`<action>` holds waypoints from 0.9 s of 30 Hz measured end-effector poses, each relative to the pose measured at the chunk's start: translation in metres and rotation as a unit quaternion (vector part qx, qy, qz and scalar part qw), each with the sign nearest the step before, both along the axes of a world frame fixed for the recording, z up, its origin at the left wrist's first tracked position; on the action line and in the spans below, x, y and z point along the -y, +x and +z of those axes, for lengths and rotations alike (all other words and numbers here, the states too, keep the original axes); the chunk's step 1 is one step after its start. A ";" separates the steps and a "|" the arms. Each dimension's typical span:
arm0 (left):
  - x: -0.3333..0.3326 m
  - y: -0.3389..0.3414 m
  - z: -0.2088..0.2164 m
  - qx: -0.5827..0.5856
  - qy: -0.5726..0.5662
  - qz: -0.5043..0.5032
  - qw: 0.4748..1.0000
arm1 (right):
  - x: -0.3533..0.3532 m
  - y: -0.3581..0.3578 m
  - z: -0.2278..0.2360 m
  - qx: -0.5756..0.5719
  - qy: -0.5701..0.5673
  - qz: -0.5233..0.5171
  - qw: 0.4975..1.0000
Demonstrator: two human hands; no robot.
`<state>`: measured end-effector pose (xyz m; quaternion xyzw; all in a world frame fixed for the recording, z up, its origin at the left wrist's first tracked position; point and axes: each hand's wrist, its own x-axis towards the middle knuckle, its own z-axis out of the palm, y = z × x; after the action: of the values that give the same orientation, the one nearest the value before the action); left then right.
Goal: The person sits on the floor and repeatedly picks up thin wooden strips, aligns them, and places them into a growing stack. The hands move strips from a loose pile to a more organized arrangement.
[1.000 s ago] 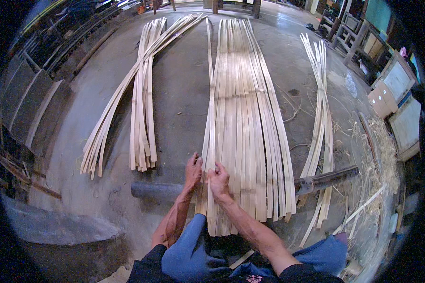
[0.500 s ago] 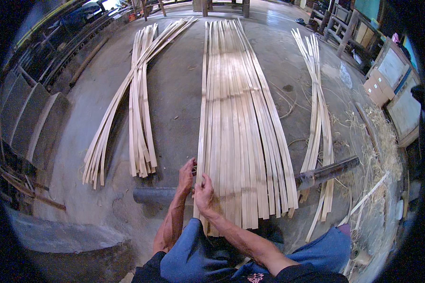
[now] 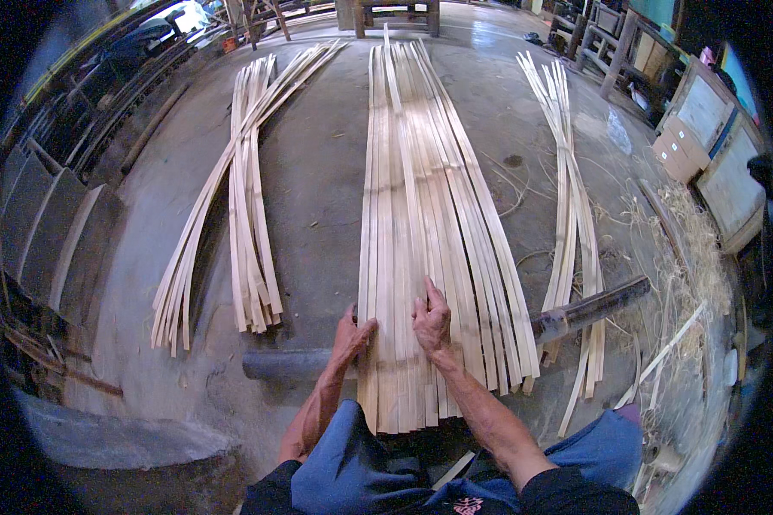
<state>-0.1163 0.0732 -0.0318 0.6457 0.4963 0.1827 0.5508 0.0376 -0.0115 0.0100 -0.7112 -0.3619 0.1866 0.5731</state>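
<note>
A wide row of pale, flat bamboo strips (image 3: 404, 215) lies side by side in front of me, running away from my lap. At the row's left edge is my left hand (image 3: 350, 337), its thumb apart from the fingers and touching the outermost strip. My right hand (image 3: 432, 324) is over the middle of the row, its fingers closed on a single bamboo strip (image 3: 410, 184). This strip lies above the others and its far end sticks out past theirs. The fingertips of my left hand are partly hidden by the edge.
A dark round pole (image 3: 593, 309) runs crosswise beneath the near part of the row. Crossed bundles of strips lie left (image 3: 247, 154) and right (image 3: 567, 180) on the concrete floor. Thin shavings (image 3: 683, 232) and wooden panels (image 3: 704, 112) are at the right; concrete blocks (image 3: 69, 232) stand left.
My right hand has moved right from the row's left edge to its middle with a strip. My left hand has shifted slightly down and right, still at the left edge.
</note>
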 end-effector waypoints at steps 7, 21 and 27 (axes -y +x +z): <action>0.024 0.027 0.006 -0.113 0.383 -0.064 0.915 | 0.016 0.030 -0.059 0.092 -0.082 -0.003 0.992; 0.064 0.066 0.008 -0.133 0.439 -0.340 0.821 | 0.030 0.032 -0.011 -0.078 -0.005 0.013 0.997; 0.065 0.069 0.018 -0.146 0.430 -0.350 0.819 | 0.035 0.049 -0.041 0.034 -0.011 -0.040 0.999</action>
<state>-0.0476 0.0080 -0.0143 0.9662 0.1825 0.0762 0.1654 0.0871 -0.0466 -0.0310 -0.7372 -0.3501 0.1429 0.5599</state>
